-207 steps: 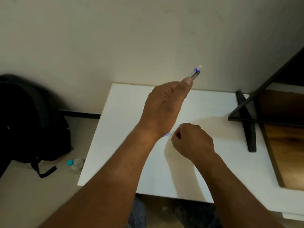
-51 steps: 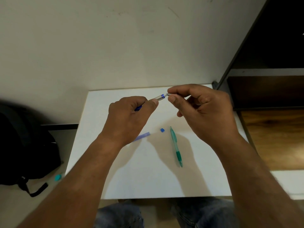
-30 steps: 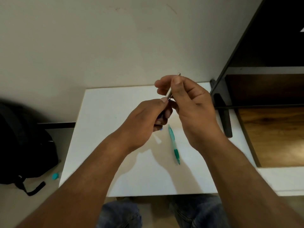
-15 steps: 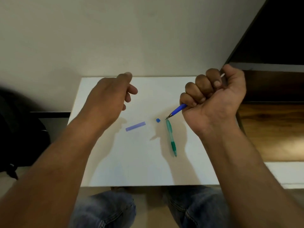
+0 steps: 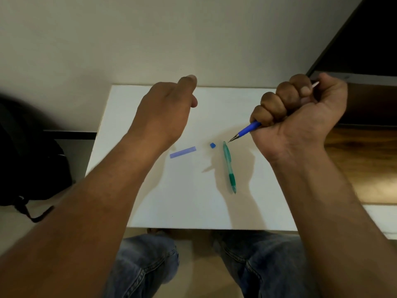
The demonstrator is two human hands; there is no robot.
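Observation:
My right hand (image 5: 300, 117) grips a blue pen (image 5: 249, 129) in a fist over the right part of the white table (image 5: 193, 207). Its metal tip points down and left, just above the top end of a green pen (image 5: 229, 166) lying lengthwise on the table. A small blue cap piece (image 5: 212, 145) and a pale blue strip (image 5: 183, 152) lie to the left of the green pen. Above the table's left half hovers my left hand (image 5: 165, 112), thumb raised, fingers loosely curled, with nothing seen in it.
A black backpack (image 5: 28, 158) sits on the floor at the left. A wooden shelf (image 5: 361, 164) with a dark frame adjoins the table on the right. The wall stands right behind the table. My knees in jeans (image 5: 148, 261) are below its front edge.
The hands, joined on the blue pen a second ago, have parted. My left hand let go and moved left; my right hand holds the pen alone in a fist. Little has moved in the last half second.

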